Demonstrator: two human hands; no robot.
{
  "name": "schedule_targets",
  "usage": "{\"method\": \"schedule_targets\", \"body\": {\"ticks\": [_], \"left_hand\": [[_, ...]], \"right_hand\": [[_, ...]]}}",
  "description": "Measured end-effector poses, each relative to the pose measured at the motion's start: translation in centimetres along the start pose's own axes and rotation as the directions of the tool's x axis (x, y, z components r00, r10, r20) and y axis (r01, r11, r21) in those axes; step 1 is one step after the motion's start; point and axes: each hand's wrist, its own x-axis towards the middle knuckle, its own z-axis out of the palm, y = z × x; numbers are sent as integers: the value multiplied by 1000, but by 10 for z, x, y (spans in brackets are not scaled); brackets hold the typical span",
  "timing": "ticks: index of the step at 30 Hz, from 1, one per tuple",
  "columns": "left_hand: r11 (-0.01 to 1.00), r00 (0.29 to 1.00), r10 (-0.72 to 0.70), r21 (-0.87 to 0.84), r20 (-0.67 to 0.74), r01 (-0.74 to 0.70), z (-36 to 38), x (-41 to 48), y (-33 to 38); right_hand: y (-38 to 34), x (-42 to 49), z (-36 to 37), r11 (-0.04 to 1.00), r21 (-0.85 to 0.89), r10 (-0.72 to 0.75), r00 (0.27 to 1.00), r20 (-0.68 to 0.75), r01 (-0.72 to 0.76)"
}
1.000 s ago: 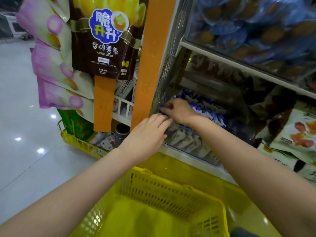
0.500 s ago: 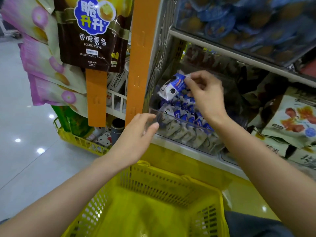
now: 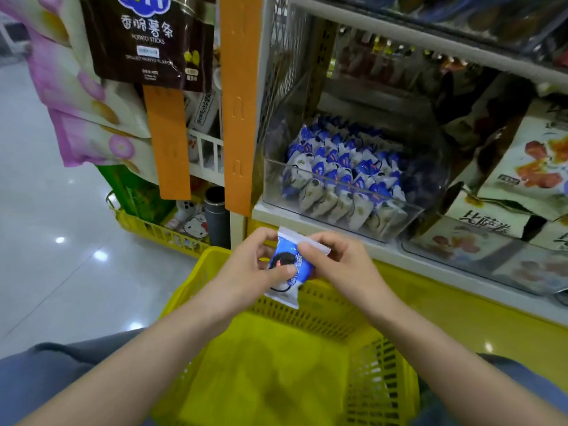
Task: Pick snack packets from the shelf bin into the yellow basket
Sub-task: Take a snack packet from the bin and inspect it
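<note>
A blue-and-white snack packet (image 3: 287, 269) is held upright above the far rim of the yellow basket (image 3: 381, 382). My left hand (image 3: 249, 272) grips its left side with the thumb across the front. My right hand (image 3: 338, 265) pinches its top right edge. Behind the hands, a clear shelf bin (image 3: 412, 213) holds several more of the same blue-and-white packets (image 3: 341, 176). The basket's floor looks bare where it shows.
An orange upright strip (image 3: 238, 103) borders the bin on the left. Dark and pink snack bags (image 3: 147, 41) hang further left. Larger snack bags (image 3: 528, 167) fill the shelf to the right. A second yellow basket (image 3: 153, 229) stands on the glossy floor at left.
My right hand lifted one packet out of the bin and brought it down over the basket. My left hand left the bin's front edge and took hold of the same packet.
</note>
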Motion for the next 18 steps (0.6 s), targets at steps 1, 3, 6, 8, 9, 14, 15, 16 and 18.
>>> {"method": "schedule_targets", "body": {"ticks": [1,3,6,8,9,14,15,16,18], "left_hand": [[1000,1000,28,7,-3,-28,2,1,-1],[996,996,87,-1,-36,-87,3,5,-2],[990,985,141,47,-104,-137,3,12,-5],[992,983,120,51,-136,-114,2,15,-8],[995,985,98,28,-143,-95,2,16,-9],[991,995,-14,-137,-95,0,5,16,-9],[989,997,-20,-147,-79,8,4,16,-8],[990,998,-35,-139,-56,27,4,16,-7],[992,996,-85,-99,-8,84,4,14,-6]], "right_hand": [[1,1,0,1000,1,8,1000,-19,-8],[4,2,-1,998,-60,-13,1000,-26,11],[9,1,-1,955,-271,-125,992,-13,117],[10,0,0,932,-326,-187,980,-64,157],[11,-1,-1,908,-373,-240,967,-86,192],[12,-3,-7,619,-677,-532,846,12,399],[12,-3,-7,677,-633,-512,858,-39,375],[12,-2,-7,764,-556,-463,878,-120,327],[12,0,-7,930,-325,-269,922,-277,174]]}}
